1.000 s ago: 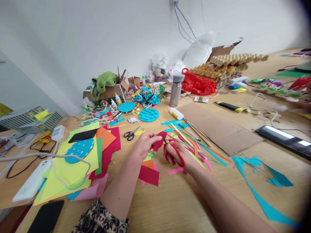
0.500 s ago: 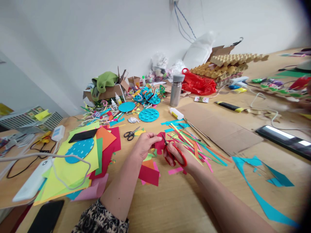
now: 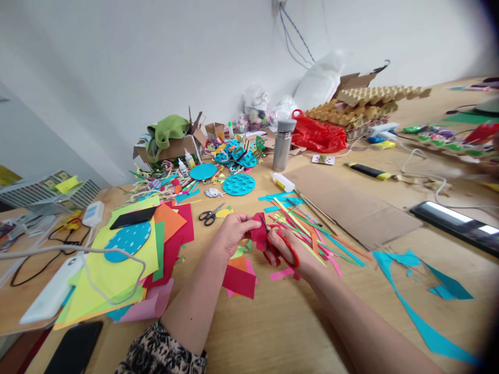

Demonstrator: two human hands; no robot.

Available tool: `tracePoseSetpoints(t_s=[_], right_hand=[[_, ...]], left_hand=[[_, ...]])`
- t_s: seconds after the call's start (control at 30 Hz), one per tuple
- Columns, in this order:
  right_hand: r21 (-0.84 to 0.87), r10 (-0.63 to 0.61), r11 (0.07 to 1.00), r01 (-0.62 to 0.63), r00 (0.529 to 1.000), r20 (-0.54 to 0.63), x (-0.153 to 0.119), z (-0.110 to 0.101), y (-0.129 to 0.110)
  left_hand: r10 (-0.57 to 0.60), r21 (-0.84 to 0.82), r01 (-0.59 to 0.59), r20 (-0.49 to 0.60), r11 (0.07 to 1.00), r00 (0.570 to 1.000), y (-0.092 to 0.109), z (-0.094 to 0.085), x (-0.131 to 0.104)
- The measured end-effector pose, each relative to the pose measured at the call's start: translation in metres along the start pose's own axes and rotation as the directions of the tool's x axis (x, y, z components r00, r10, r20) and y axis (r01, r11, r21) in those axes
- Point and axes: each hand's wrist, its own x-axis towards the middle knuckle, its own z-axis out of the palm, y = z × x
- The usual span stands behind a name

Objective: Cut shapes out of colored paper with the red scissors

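Your left hand [image 3: 235, 231], pinching the red paper [image 3: 258, 236], has turned it slightly, likely redirecting the red scissors [image 3: 295, 253] gripped in your curled right hand [image 3: 279, 243].

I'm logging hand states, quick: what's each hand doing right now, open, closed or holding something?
Left hand: closed, pinching the red paper.
Right hand: closed, holding the red-handled scissors.

Small red paper [image 3: 258, 236], red-handled scissors [image 3: 296, 254] against it
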Motion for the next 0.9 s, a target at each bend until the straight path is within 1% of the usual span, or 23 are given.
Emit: tracePoseSetpoints(t_s=[0.23, 0.47, 0.7, 0.83, 0.9], right_hand=[[-0.075, -0.036, 0.997, 0.036, 0.999, -0.002, 0.0027, -0.0017, 0.0065], [-0.055, 0.012, 0.998, -0.013, 1.000, -0.029, 0.0011, -0.0010, 0.0043], [-0.052, -0.001, 0.999, -0.001, 0.999, -0.037, 0.0026, -0.0011, 0.0051], [-0.060, -0.021, 0.998, 0.018, 0.999, -0.048, 0.0037, -0.0008, 0.0092], [-0.059, -0.013, 0.998, 0.009, 0.998, -0.055, 0.0032, -0.0011, 0.0093]], left_hand=[[-0.009, -0.013, 0.009, -0.015, 1.000, 1.000, -0.0009, 0.0004, 0.0003], [-0.008, 0.013, 0.008, -0.037, 1.000, 0.999, 0.0026, 0.0025, -0.0013], [0.000, 0.017, 0.000, -0.028, 1.000, 1.000, 0.0012, 0.0013, -0.0006], [0.007, 0.009, -0.007, 0.008, 1.000, 1.000, 0.0001, 0.0005, -0.0007], [0.007, 0.017, -0.007, 0.007, 1.000, 1.000, -0.0003, 0.0002, -0.0005]])
